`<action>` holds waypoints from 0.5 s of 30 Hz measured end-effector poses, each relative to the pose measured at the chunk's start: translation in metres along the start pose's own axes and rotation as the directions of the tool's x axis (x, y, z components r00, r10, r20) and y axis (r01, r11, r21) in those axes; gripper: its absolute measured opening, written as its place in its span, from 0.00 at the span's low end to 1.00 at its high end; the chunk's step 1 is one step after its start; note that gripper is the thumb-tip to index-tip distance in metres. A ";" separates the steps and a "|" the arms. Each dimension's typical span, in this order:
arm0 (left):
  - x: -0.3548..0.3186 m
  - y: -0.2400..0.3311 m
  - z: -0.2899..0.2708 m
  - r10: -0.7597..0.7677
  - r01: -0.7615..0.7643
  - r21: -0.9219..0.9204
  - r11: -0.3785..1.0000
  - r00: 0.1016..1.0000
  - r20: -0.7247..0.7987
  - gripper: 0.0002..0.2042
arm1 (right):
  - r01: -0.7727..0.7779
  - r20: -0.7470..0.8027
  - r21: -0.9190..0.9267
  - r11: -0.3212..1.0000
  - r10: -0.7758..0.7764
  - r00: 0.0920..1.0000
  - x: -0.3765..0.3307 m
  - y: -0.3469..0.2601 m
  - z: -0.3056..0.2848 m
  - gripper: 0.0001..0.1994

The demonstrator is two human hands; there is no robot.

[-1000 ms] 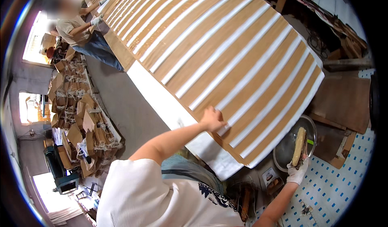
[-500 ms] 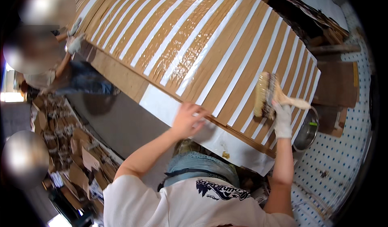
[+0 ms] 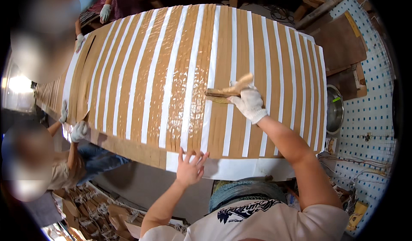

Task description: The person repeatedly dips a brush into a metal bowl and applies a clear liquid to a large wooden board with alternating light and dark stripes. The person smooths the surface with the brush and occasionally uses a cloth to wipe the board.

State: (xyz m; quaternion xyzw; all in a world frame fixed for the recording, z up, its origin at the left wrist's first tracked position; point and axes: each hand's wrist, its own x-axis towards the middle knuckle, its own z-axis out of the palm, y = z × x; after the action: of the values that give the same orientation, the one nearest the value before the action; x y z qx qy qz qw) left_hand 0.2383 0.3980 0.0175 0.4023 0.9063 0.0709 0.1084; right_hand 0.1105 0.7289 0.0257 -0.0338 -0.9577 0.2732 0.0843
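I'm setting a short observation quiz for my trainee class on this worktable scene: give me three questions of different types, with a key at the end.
1. True or false: the person's left hand is bare, with its fingers spread.

2. Fill in the blank: the person's gloved right hand grips a wide ____ over the brown-and-white striped surface.

3. Multiple choice: as pictured, where is the round metal bowl?
A. Beyond the striped surface's left end
B. Beyond its right end
C. Beyond its far edge

Key:
1. True.
2. Brush.
3. B.
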 end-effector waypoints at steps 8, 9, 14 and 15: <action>0.005 -0.008 0.003 0.010 -0.004 -0.090 0.996 0.998 0.069 0.36 | -0.221 -0.117 -0.066 0.973 0.212 0.970 0.207 0.066 -0.008 0.21; 0.002 -0.009 0.005 -0.001 0.010 -0.097 0.995 0.996 0.089 0.37 | -0.250 -0.120 -0.068 0.966 0.241 0.963 0.235 0.071 -0.008 0.22; 0.008 -0.012 0.012 -0.013 0.018 -0.082 0.996 0.998 0.062 0.36 | -0.273 -0.243 -0.056 0.960 0.252 0.937 0.339 0.116 -0.006 0.22; 0.012 -0.015 0.012 0.004 -0.002 -0.073 0.997 1.000 0.028 0.36 | -0.288 -0.271 -0.098 0.953 0.253 0.929 0.352 0.126 -0.007 0.22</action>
State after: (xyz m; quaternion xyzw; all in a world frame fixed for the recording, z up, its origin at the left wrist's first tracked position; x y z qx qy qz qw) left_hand 0.2232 0.3976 0.0007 0.4002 0.9010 0.0984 0.1356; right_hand -0.2325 0.8786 0.0151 -0.2062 -0.9413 0.2096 0.1659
